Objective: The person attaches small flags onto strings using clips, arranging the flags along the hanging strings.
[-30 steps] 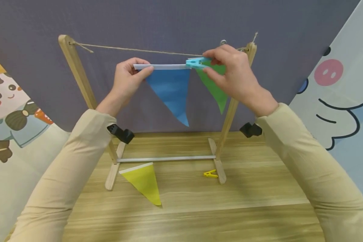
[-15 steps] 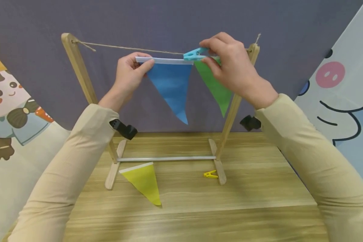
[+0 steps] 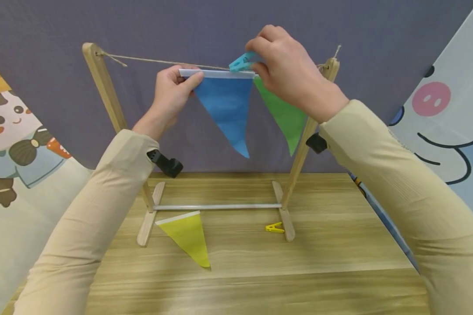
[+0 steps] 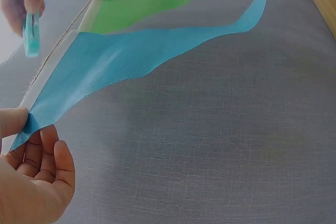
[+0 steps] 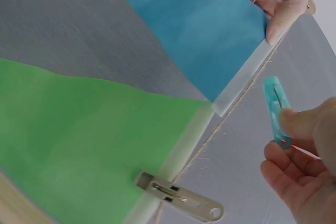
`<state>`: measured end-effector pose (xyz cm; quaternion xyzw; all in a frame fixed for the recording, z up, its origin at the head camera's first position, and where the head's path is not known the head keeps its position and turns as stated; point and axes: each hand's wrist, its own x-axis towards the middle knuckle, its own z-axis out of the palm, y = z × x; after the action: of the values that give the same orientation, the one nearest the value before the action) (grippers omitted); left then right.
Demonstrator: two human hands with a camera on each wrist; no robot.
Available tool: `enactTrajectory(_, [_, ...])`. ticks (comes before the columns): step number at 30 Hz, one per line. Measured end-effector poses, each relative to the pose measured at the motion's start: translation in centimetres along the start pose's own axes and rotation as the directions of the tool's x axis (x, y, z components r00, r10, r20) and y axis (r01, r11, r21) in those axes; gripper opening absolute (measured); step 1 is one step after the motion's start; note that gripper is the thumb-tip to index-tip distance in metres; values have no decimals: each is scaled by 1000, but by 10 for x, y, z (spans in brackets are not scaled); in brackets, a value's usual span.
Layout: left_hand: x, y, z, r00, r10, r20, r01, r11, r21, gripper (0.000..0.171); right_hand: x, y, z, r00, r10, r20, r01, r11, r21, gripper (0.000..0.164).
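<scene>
while the left hand (image 3: 172, 91) pinches the white-banded top corner of the blue flag (image 3: 225, 107) up against the string (image 3: 161, 62), the right hand (image 3: 289, 72) grips a light blue clothespin (image 3: 240, 62) just above the band's other end. it's a plain triangle, point hanging down, right beside a green flag (image 3: 285, 114) on the wooden rack (image 3: 102, 89).

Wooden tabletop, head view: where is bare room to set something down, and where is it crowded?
The light wooden tabletop is bare right of the wooden rack foot, along the near edge, and between the yellow triangular pennant and the small yellow plastic clip. It is crowded up at the twine line, where the left hand and right hand work.
</scene>
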<state>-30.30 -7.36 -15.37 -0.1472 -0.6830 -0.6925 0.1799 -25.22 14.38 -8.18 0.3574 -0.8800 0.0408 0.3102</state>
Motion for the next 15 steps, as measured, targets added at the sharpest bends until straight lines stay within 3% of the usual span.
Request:
enactTrajectory(7, [2, -1, 4, 1000, -14, -14, 13, 1000, -11, 21, 20, -6, -5, 986, 71, 151, -50, 989, -138, 25])
enactTrajectory(15, [4, 1, 7, 1000, 16, -8, -16, 1000, -7, 17, 33, -5, -8, 972, 70, 225, -25, 980, -196, 22])
